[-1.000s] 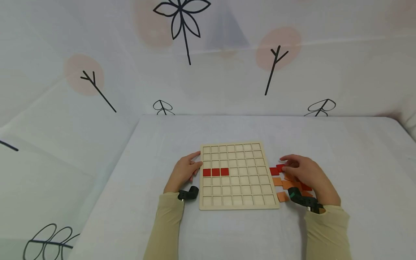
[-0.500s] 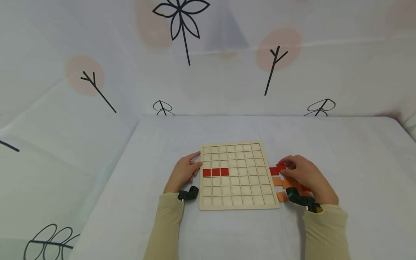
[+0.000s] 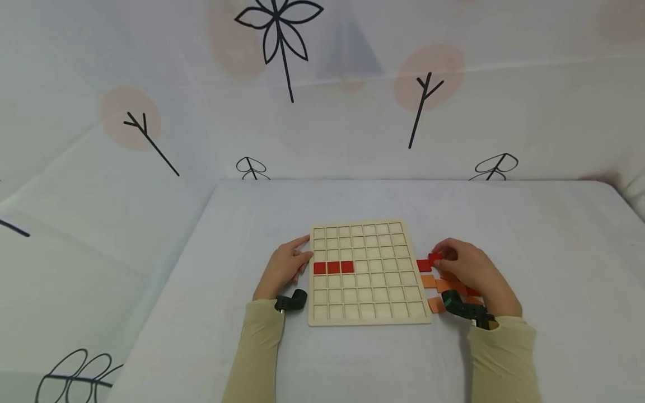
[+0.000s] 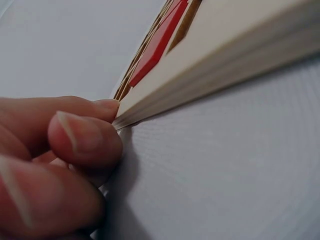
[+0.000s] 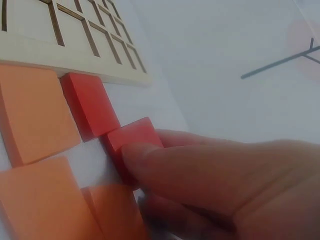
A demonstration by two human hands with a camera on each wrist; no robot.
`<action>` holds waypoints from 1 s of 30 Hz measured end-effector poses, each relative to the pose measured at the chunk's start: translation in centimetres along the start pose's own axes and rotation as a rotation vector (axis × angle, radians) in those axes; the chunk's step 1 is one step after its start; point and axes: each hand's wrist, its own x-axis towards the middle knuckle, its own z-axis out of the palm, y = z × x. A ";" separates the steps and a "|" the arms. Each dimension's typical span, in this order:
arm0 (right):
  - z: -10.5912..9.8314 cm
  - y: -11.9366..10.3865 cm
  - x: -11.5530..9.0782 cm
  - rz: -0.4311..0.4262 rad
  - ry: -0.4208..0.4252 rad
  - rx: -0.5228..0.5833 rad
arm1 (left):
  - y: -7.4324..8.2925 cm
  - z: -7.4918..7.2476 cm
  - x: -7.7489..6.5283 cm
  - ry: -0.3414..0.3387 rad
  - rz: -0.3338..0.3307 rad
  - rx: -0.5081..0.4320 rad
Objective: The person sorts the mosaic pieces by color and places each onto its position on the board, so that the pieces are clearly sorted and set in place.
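Right hand [image 3: 470,267] has closed in, pinching a red tile [image 5: 135,132] near the board's [image 3: 370,321] right edge; left hand [image 3: 281,267], fingers spread, touches its left edge.

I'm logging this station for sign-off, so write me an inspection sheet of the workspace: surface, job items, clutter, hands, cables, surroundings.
Surface: white tabletop.
Job items: gridded board with three red tiles in one row; loose red tile and orange tiles by its right edge.
Clutter: nothing seen.
Left hand: touches the board's left edge.
Right hand: pinches another red tile.
Cables: nothing seen.
Surroundings: pale backdrop with black plant drawings.
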 end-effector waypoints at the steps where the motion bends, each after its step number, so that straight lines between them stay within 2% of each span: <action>1: 0.0 0.0 0.0 -0.004 0.005 0.000 | 0.0 0.0 0.0 0.000 -0.001 -0.001; 17: -0.1 -0.5 -0.2 0.015 0.048 0.009 | 0.0 0.0 0.0 0.000 -0.009 -0.005; 30: 0.2 -0.6 0.1 -0.034 0.044 0.019 | -0.1 0.0 0.0 -0.002 0.006 0.000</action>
